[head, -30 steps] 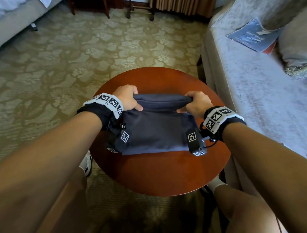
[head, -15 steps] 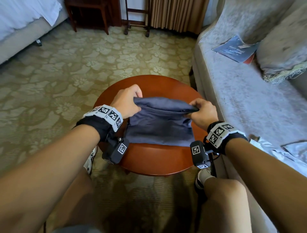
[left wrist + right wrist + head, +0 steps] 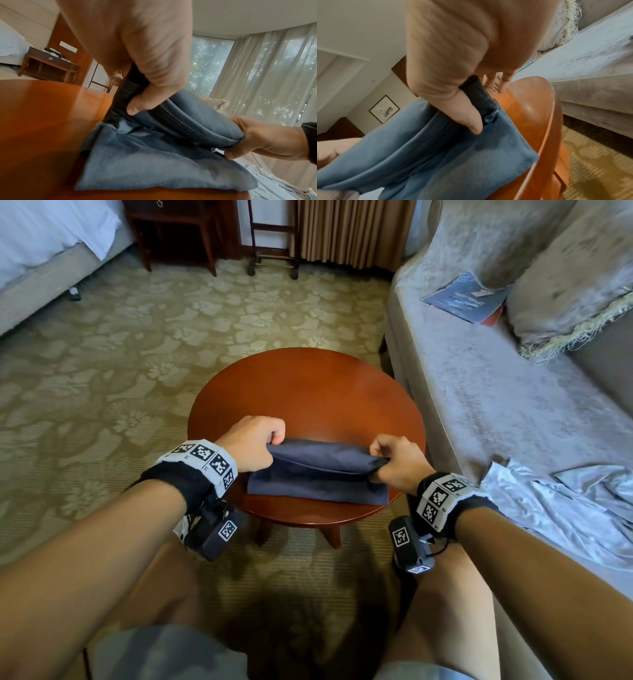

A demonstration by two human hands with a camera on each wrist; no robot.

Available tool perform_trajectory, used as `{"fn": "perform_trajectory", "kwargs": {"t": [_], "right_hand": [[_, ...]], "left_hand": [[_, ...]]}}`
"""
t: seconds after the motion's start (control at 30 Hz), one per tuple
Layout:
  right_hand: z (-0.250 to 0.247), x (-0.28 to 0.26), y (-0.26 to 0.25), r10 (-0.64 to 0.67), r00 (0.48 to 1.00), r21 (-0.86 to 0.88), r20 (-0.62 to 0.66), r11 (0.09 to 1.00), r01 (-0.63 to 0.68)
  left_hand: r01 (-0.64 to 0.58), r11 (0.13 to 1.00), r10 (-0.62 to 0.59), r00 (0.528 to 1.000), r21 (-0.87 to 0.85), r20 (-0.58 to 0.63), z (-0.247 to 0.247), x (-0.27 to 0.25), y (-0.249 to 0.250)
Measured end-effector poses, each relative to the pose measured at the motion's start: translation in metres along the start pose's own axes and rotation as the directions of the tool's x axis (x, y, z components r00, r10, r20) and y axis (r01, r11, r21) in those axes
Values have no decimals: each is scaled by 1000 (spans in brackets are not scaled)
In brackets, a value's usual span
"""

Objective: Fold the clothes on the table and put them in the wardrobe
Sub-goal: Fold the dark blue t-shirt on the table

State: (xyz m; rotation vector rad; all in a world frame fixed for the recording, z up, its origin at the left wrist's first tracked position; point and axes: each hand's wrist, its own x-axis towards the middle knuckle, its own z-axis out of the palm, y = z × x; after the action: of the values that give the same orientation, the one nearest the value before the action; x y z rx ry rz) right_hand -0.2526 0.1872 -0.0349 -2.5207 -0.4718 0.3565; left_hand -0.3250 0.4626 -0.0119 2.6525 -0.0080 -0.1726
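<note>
A dark blue garment lies folded on the near half of the round wooden table. My left hand pinches its folded upper layer at the left end, and my right hand pinches the same layer at the right end. The fold is lifted slightly off the lower layer. In the left wrist view my thumb presses the stitched hem of the garment. From the right wrist camera, the garment reaches almost to the table's edge, and a button shows beside my thumb.
A grey sofa stands right of the table, with a silvery-blue garment crumpled on its seat, a blue booklet and a fringed cushion. A bed, a dark nightstand and patterned carpet lie beyond.
Both hands have drawn the folded edge of the garment toward me over its lower part, making the bundle narrower. The head view has pulled back and up from the table.
</note>
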Motion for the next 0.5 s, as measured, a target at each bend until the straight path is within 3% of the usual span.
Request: {"fn": "perform_trajectory", "kwargs": {"t": [0.1,0.2,0.3,0.5], "right_hand": [[-2,-10,-3,-10,1000,39,-10,999,10],[-2,-18,-4,12,997,68,75,998,-17],[2,-26,-3,54,984,-4,172,999,-54],[2,-36,-11,51,980,-166,191,986,-19]], "left_hand": [[19,1000,-19,1000,22,17,1,-6,-3],[38,998,-41,997,50,70,6,-15,-4],[29,999,-34,990,44,137,13,-22,-6],[20,997,-31,989,81,142,25,-25,-16]]}}
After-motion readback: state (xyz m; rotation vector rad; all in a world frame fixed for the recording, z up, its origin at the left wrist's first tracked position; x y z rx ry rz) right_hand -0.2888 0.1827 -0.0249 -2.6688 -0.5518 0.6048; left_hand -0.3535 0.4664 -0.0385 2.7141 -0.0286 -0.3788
